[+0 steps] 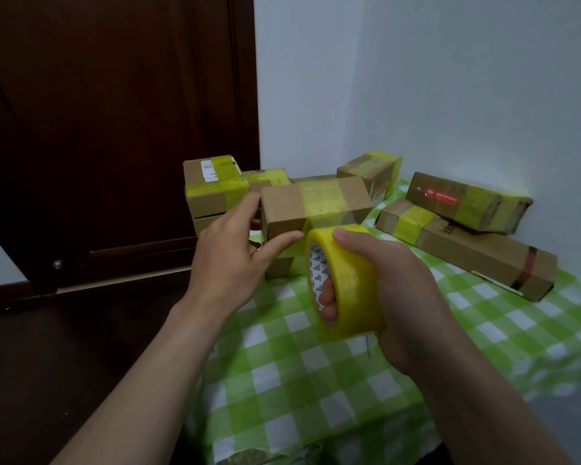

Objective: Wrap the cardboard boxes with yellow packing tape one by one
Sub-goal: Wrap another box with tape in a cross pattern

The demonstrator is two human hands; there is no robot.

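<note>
- Head view: eight cardboard boxes can be made out on the table (316, 380) with its green-and-white checked cloth, though some hide behind others, so the count is not sure. All that show well carry yellow tape bands.
- One tape roll (349, 280), yellow, is in the right hand (399, 290): fingers curled through the core, thumb on the outer face. The roll's top meets the yellow band on the middle box (282, 209).
- The middle box sits near the table's left edge, on top of a lower box (279, 266).
- The left hand (230, 250) lies flat-fingered against the middle box's left end, thumb along its lower front edge.
- Two long boxes lie at the far right corner: a leaning box (467, 201) against the wall and a flat box (477, 256) before it.
- Writing: a white label (210, 171) on the far-left box and a red label (441, 196) on the leaning box, both too small to read; the core shows printed triangles.
</note>
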